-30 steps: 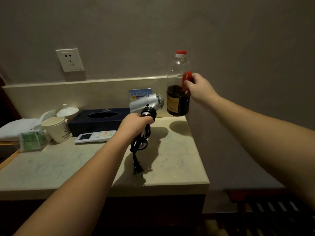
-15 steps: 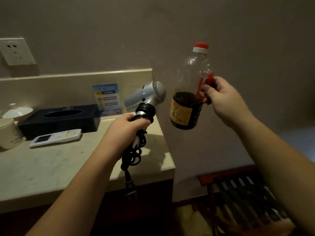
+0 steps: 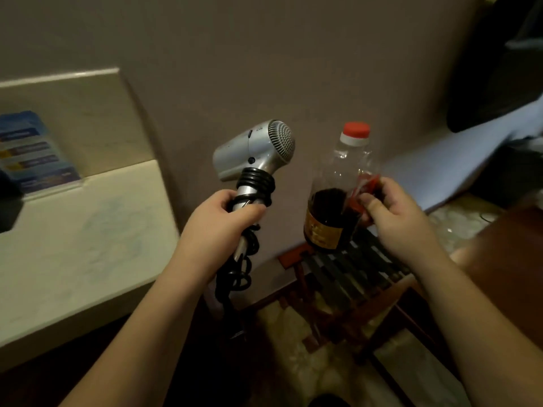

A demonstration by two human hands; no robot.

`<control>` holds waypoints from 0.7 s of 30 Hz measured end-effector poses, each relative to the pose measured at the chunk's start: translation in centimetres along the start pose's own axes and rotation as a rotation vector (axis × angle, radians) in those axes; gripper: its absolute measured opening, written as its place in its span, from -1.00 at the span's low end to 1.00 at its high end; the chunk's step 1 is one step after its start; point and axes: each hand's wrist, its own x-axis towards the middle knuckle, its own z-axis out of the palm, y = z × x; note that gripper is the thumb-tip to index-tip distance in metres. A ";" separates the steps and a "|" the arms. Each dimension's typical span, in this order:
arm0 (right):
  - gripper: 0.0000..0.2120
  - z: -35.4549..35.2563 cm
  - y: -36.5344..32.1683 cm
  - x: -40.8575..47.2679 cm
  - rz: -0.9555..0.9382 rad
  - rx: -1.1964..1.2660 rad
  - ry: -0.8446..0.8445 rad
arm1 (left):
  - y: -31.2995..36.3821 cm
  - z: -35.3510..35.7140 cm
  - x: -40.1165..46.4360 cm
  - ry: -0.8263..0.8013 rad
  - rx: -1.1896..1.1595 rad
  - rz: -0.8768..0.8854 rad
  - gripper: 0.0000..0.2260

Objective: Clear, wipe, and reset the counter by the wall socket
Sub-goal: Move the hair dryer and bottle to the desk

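While gripped upright, hair dryer (image 3: 255, 151) nozzle leftward.

both forearms are bare from the bottom edge of the frame up to the wrists, with no sleeve, cuff, watch or band showing. the left hand (image 3: 223, 221) and right hand (image 3: 393, 221) wear no gloves. no ring shows on the fingers, though the dim light and curled fingers leave that uncertain. the nails look short and unpainted.
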 end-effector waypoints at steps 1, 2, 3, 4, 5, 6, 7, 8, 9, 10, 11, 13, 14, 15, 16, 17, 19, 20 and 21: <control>-0.85 -0.9 1.6 -0.4 0.030 -0.009 0.005 | -0.1 1.7 0.2 -0.025 0.007 -0.007 -0.87; -0.84 -1.8 3.2 -0.7 0.063 -0.017 0.008 | -0.1 3.4 0.4 -0.050 0.013 -0.015 -0.89; -0.85 -2.8 4.8 -1.0 0.094 -0.021 0.008 | -0.2 5.3 0.6 -0.077 0.016 -0.024 -0.90; -0.86 -3.9 6.4 -1.2 0.120 -0.017 0.005 | -0.2 7.2 0.8 -0.100 0.018 -0.036 -0.90; -0.86 -5.0 8.0 -1.4 0.138 -0.013 0.005 | -0.3 9.2 1.0 -0.124 0.019 -0.050 -0.89; -0.85 -6.2 9.4 -1.6 0.151 -0.013 0.006 | -0.3 11.2 1.2 -0.149 0.019 -0.069 -0.89; -0.84 -7.4 10.9 -1.7 0.165 -0.024 0.008 | -0.3 13.3 1.4 -0.172 0.018 -0.089 -0.88; -0.84 -8.7 12.2 -1.8 0.183 -0.038 0.009 | -0.2 15.3 1.5 -0.195 0.017 -0.109 -0.88; -0.83 -9.9 13.5 -1.9 0.200 -0.048 0.009 | -0.2 17.2 1.7 -0.218 0.022 -0.126 -0.88; -0.84 -11.1 14.9 -2.0 0.220 -0.056 0.011 | -0.2 19.2 1.9 -0.243 0.030 -0.143 -0.88; -0.85 -12.4 16.3 -2.1 0.237 -0.066 0.014 | -0.3 21.2 2.1 -0.265 0.039 -0.158 -0.88; -0.85 -14.8 18.8 -2.3 0.268 -0.085 0.023 | -0.5 25.1 2.5 -0.307 0.059 -0.170 -0.88; -0.85 -16.0 19.9 -2.5 0.283 -0.092 0.027 | -0.6 27.1 2.7 -0.327 0.070 -0.174 -0.87; -0.85 -17.2 21.0 -2.7 0.301 -0.104 0.030 | -0.7 29.0 2.8 -0.351 0.086 -0.176 -0.87; -0.84 -18.5 22.1 -2.9 0.323 -0.119 0.032 | -0.8 30.9 3.1 -0.375 0.111 -0.177 -0.86; -0.83 -19.7 23.1 -3.1 0.346 -0.130 0.039 | -0.9 32.9 3.2 -0.400 0.137 -0.174 -0.85; -0.83 -22.1 25.1 -3.5 0.391 -0.144 0.060 | -1.0 36.8 3.6 -0.445 0.188 -0.170 -0.85; -0.84 -23.3 26.1 -3.6 0.415 -0.147 0.071 | -1.0 38.6 3.7 -0.467 0.210 -0.165 -0.85; -0.86 -24.4 27.0 -3.8 0.440 -0.149 0.082 | -1.0 40.5 3.8 -0.490 0.230 -0.158 -0.85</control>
